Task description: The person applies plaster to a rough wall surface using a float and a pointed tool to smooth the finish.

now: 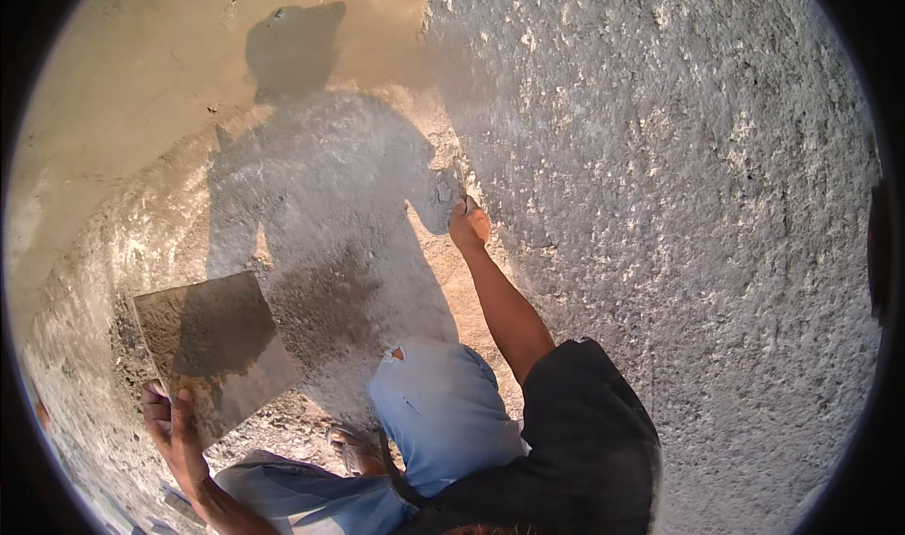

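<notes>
flat board (212, 351) is lying in the person's left hand (174, 427), the nearer one, which is pinching its lower left edge, its long axis slanting toward upper left; well apart, the right hand (469, 226) is gripping what looks like a slim tool (465, 188)

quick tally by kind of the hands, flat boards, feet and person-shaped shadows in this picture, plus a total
left hand and right hand: 2
flat board: 1
foot: 1
person-shaped shadow: 1
Total: 5
</notes>
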A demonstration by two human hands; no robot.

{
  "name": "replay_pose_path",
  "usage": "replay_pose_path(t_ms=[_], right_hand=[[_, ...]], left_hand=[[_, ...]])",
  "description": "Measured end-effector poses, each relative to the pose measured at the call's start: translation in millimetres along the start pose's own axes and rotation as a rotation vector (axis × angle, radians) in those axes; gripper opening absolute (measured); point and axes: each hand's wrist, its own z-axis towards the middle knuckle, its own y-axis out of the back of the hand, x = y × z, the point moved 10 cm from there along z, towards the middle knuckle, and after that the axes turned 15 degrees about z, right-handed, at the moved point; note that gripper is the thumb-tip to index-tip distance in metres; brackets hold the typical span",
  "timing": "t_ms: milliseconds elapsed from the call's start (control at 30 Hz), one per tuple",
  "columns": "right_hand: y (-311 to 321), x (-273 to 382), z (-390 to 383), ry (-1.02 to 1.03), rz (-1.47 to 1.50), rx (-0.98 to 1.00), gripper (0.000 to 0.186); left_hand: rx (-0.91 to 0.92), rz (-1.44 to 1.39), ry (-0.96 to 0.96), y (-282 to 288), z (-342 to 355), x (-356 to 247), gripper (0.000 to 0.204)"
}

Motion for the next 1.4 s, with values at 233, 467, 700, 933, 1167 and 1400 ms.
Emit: replay_pose_path(t_ms=[233,467,700,933,1167,1400], right_hand=[[5,37,13,0.129,-0.278,0.077,0.040],[41,25,-52,0.084,-0.188,0.093,0.045],[56,49,-30,0.241,-0.198,-0.134,0.045],[48,50,-23,0.174,-0.179,-0.083,0.044],[24,15,-6,0.193,-0.251,0.016,0.045],[24,72,-6,0.104,-0.229,0.105,0.042]], left_hand=[[0.092,0.041,-0.057,-8,1,0,0.018],[0.106,-0.020,-0.066,-17,-1,-28,0.013],[0.169,-0.104,-0.123,-36,-2,-38,0.012],[0.158,-0.056,-0.088,-16,-4,-27,0.012],[0.160,0.008,-0.074,-19,-5,-27,0.012],[0.114,-0.003,-0.144,-12,-5,-31,0.012]])
